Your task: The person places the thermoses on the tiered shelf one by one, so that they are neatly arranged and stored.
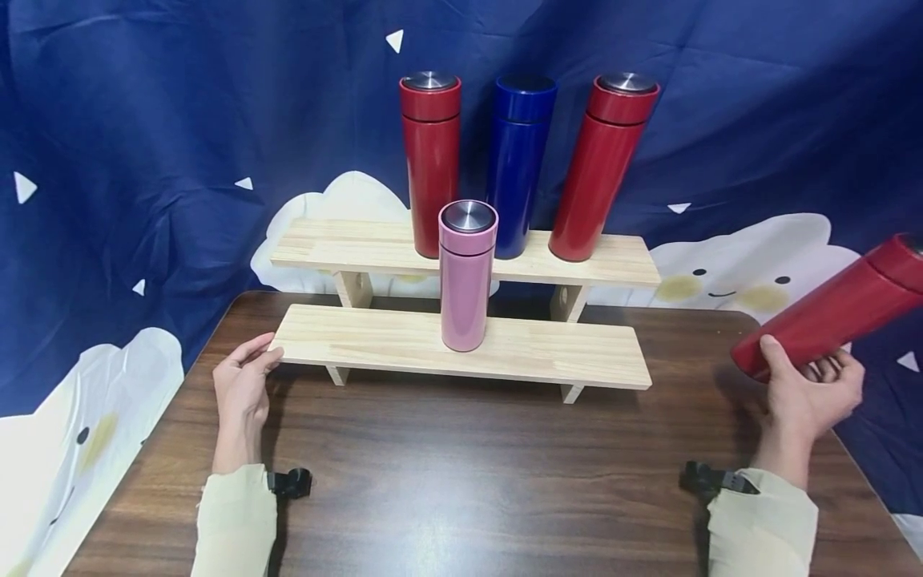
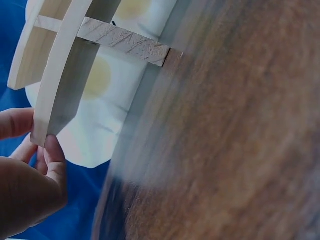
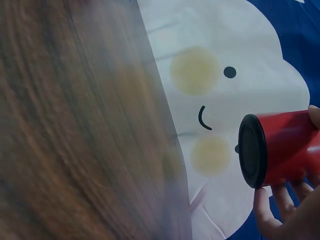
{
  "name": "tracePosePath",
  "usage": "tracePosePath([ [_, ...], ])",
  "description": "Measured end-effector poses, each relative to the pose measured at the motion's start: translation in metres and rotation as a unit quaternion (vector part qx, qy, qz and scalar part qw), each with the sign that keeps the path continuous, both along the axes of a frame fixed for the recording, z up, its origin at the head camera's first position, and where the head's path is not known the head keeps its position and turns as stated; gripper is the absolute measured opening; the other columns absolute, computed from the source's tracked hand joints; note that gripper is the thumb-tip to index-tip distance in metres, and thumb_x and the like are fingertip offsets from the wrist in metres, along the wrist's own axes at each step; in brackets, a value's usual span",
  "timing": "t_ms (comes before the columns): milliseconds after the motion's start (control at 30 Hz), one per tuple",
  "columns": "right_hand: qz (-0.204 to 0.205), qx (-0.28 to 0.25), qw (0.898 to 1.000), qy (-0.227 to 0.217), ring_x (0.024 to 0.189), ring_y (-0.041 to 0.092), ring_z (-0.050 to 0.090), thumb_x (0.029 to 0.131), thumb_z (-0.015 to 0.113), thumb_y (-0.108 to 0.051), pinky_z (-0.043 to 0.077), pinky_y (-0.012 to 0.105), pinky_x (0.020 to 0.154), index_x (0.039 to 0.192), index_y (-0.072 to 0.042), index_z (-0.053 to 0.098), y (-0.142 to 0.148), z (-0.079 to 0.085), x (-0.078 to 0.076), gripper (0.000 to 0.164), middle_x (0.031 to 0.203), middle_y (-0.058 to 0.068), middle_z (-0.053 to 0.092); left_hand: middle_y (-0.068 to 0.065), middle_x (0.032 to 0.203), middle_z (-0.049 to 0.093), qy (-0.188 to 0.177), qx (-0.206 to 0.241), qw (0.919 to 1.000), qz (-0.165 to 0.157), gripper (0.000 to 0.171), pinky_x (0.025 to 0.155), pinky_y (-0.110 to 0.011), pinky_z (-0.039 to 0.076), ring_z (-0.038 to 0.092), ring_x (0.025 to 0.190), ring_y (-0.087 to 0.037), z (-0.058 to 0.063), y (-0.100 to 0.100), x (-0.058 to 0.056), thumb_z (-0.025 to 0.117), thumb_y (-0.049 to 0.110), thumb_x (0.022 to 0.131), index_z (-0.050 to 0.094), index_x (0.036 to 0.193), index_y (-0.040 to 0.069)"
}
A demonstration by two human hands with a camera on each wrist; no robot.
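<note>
At the right of the head view my right hand grips a red thermos bottle near its base. The bottle is tilted, its lid end up to the right and cut off by the frame; the right wrist view shows its black bottom. My left hand pinches the left end of the lower shelf board of a two-step wooden rack, thumb and fingers on opposite faces in the left wrist view. A pink thermos stands upright on that lower board.
On the upper board stand a red thermos, a blue thermos and another red thermos. The rack is at the back of a brown wooden table. Behind it hangs a dark blue cloth printed with clouds.
</note>
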State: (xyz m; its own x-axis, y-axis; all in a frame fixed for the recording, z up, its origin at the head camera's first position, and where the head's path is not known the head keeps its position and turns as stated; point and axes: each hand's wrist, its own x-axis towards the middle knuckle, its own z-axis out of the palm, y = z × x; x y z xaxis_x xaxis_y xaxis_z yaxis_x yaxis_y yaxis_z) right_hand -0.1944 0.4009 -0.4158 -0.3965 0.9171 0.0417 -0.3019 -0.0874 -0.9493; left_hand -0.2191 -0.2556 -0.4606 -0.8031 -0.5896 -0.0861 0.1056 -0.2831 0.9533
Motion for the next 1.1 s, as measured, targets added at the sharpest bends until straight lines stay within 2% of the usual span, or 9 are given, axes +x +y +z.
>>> tracePosePath([
  [200,0.009,-0.002,1.0,-0.008,0.098,0.011,0.061,0.059,0.094,0.008,0.047,0.022,0.094,0.119,-0.014,0.065,-0.008,0.0,0.002,0.07,0.108,0.0,0.067,-0.004,0.078,0.068,-0.002,0.0,1.0,-0.002,0.025,0.062,-0.019,0.053,0.061,0.066,-0.01,-0.001,0.001,-0.001,0.069,-0.02,0.081,0.077,0.098,-0.003],
  [400,0.014,0.001,1.0,-0.007,0.096,0.011,0.061,0.059,0.094,0.009,0.048,0.022,0.093,0.117,-0.014,0.066,-0.018,0.008,0.004,0.068,0.106,0.001,0.068,-0.003,0.078,0.068,-0.006,-0.006,1.0,0.0,0.028,0.063,-0.019,0.053,0.061,0.068,-0.01,-0.001,0.002,-0.002,0.07,-0.02,0.081,0.074,0.106,-0.008],
  [667,0.024,-0.001,0.999,0.032,0.091,0.013,0.062,0.057,0.093,0.013,0.049,0.022,0.085,0.115,-0.01,0.068,-0.027,0.017,0.005,0.067,0.104,0.005,0.069,-0.004,0.077,0.068,0.002,0.004,1.0,0.001,0.027,0.061,-0.019,0.053,0.061,0.067,-0.011,-0.001,0.003,-0.001,0.07,-0.02,0.08,0.075,0.104,-0.008],
  [833,0.025,0.018,0.998,0.045,0.092,0.013,0.063,0.057,0.095,0.008,0.05,0.023,0.084,0.117,-0.009,0.069,-0.032,0.021,0.004,0.068,0.106,0.006,0.07,-0.004,0.076,0.068,0.013,0.014,0.9998,-0.001,0.027,0.062,-0.02,0.054,0.062,0.067,-0.011,-0.001,0.001,-0.001,0.069,-0.022,0.08,0.076,0.101,-0.006],
  [1100,0.021,0.03,0.996,0.077,0.087,0.014,0.063,0.056,0.095,0.01,0.051,0.024,0.08,0.113,-0.007,0.07,-0.043,0.027,0.005,0.065,0.102,0.008,0.071,-0.003,0.076,0.067,0.004,0.009,0.9999,0.002,0.029,0.061,-0.019,0.053,0.061,0.068,-0.011,-0.001,-0.001,0.0,0.07,-0.02,0.081,0.073,0.108,-0.01],
])
